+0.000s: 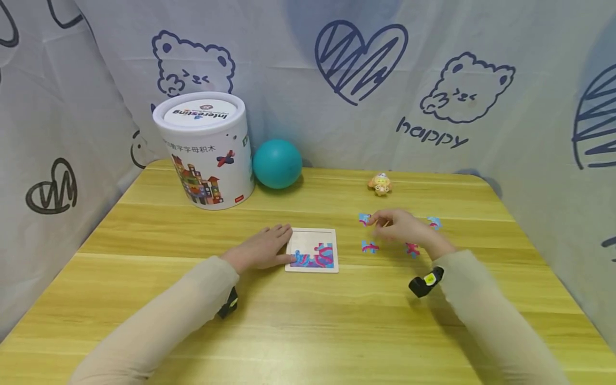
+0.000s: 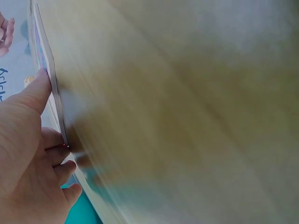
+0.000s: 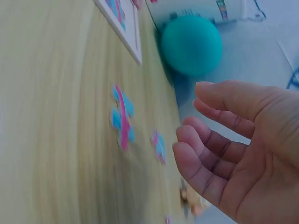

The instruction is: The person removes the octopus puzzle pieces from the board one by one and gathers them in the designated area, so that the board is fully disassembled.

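A square puzzle tray (image 1: 304, 240) lies on the table, with joined blue, purple and pink pieces (image 1: 325, 258) along its near and right sides. My left hand (image 1: 262, 248) rests at the tray's left edge, fingers on the far corner and thumb over the near one. The left wrist view shows that thumb (image 2: 38, 91) on the rim. My right hand (image 1: 398, 226) hovers among several loose jigsaw pieces, fingers loosely bent and holding nothing. Its fingertips overlap the far-left piece (image 1: 363, 218). Nearer me lie another piece (image 1: 369, 247) and a pinker one (image 1: 412, 249).
One more loose piece (image 1: 434, 222) lies beyond my right wrist. A tall white tub (image 1: 207, 155) and a teal ball (image 1: 277, 164) stand at the back left. A small toy figure (image 1: 380, 184) sits near the back edge, before a printed curtain (image 1: 298, 128).
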Tool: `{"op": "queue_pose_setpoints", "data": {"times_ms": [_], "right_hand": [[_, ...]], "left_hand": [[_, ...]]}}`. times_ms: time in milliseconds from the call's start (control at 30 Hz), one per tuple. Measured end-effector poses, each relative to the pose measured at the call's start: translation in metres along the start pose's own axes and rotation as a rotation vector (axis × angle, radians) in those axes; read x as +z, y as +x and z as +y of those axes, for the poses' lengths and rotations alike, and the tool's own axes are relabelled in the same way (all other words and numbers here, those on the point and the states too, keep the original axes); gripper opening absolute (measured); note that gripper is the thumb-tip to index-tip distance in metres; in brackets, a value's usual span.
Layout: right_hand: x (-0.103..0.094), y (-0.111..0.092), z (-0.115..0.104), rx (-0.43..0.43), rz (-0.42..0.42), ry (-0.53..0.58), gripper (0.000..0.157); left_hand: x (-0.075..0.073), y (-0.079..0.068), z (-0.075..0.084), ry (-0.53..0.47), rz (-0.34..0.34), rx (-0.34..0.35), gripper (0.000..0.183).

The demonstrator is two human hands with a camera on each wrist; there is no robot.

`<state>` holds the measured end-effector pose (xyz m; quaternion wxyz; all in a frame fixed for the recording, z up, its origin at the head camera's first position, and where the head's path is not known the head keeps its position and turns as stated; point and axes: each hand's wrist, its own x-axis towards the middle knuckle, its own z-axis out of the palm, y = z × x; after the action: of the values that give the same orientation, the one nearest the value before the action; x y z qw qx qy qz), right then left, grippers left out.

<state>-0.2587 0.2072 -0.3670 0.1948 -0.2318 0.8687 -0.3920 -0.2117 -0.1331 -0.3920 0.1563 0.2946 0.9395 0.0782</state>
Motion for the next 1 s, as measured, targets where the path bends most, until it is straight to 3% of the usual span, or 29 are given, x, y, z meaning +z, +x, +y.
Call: {"op": "queue_pose_setpoints", "data": {"times_ms": [433, 700, 1000], "right_hand": [[0.046, 0.022, -0.029, -0.067, -0.104, -0.07, 0.025], [0.069, 0.032, -0.035, -0.115, -0.096, -0.141, 0.02], [0.08, 0.037, -0.041, -0.104, -0.083, -0.256, 0.026]], "left_hand": [[0.001, 0.001, -0.002, 0.007, -0.001, 0.008, 0.076], [0.002, 0.002, -0.002, 0.011, 0.001, 0.006, 0.077], [0.002, 0.003, -0.004, 0.017, -0.008, -0.003, 0.077]]}}
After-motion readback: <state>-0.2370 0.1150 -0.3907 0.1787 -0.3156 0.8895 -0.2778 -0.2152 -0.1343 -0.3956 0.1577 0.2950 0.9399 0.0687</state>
